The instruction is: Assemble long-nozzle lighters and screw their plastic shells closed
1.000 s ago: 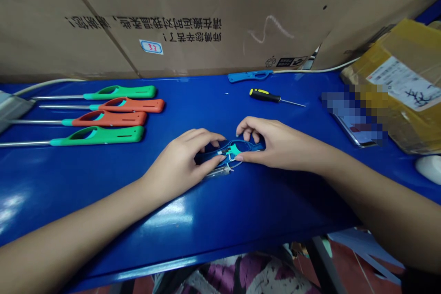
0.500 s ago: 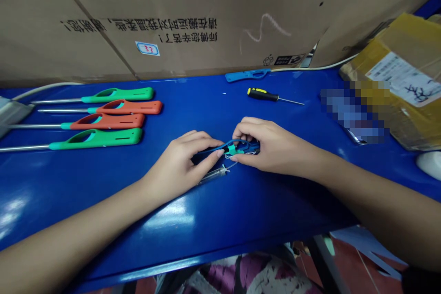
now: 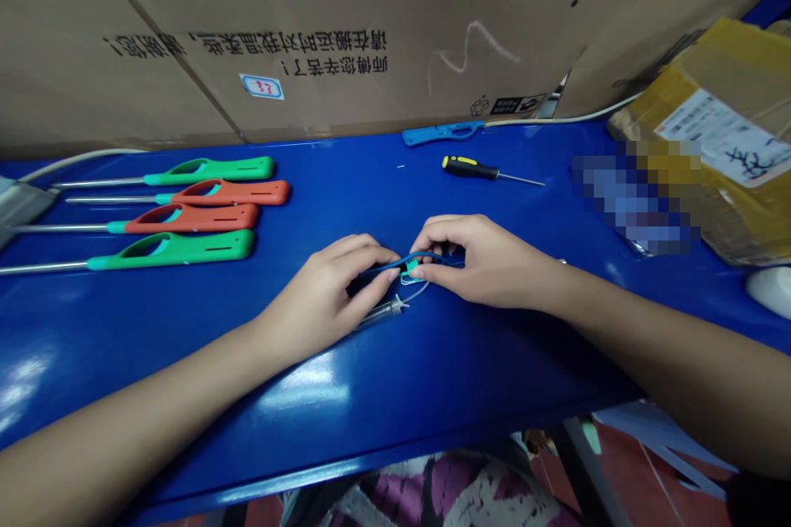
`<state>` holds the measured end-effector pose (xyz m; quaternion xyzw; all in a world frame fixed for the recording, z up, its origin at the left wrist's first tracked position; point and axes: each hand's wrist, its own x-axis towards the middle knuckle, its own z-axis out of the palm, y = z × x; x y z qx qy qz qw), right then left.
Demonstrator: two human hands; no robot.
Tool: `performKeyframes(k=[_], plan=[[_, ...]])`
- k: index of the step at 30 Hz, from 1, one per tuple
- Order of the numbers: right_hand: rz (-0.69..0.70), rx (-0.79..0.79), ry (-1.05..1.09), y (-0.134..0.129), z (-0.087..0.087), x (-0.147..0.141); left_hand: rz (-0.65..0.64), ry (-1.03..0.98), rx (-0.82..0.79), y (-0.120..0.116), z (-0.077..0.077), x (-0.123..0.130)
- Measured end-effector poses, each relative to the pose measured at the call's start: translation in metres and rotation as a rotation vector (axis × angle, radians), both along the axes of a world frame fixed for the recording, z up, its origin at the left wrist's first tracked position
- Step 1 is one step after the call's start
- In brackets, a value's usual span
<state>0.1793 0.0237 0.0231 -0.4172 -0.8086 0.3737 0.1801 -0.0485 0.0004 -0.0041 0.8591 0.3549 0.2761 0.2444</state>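
Near the table's middle, a blue lighter shell (image 3: 426, 254) lies between my hands, its inner side partly showing. My left hand (image 3: 337, 280) pinches its left part between thumb and fingers. My right hand (image 3: 479, 259) is closed over the right part, thumb and fingertips at the teal trigger piece (image 3: 410, 267). Thin white wires (image 3: 413, 281) loop below the trigger. A clear tube (image 3: 384, 312) with a metallic end lies just under my left thumb, partly hidden by that hand. What sits inside the shell is mostly covered by my fingers.
Several green and orange long-necked lighters (image 3: 203, 246) lie at the left. A blue shell half (image 3: 442, 133) and a yellow-black screwdriver (image 3: 470, 168) lie behind my hands. A large carton (image 3: 346, 107) walls the back; a taped box (image 3: 723, 148) and a blurred-out object (image 3: 636, 202) are at right.
My right hand has shifted slightly left along the shell, its fingertips now closer to the teal trigger and covering more of the inner parts. My left hand stays nearly still.
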Motion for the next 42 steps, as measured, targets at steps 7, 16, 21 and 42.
performKeyframes(k=[7,16,21,42], plan=[[-0.009,-0.023,-0.013,0.003,-0.003,0.001,0.011,0.007,-0.014,0.002,-0.001,-0.001],[0.039,-0.087,-0.088,0.014,0.007,0.013,0.064,-0.017,-0.004,0.001,0.001,0.0],[0.021,-0.015,-0.139,0.012,0.003,0.011,0.108,-0.053,-0.037,0.002,-0.001,-0.001],[-0.064,0.002,-0.024,0.011,-0.012,0.006,0.132,-0.084,-0.082,0.001,-0.003,0.002]])
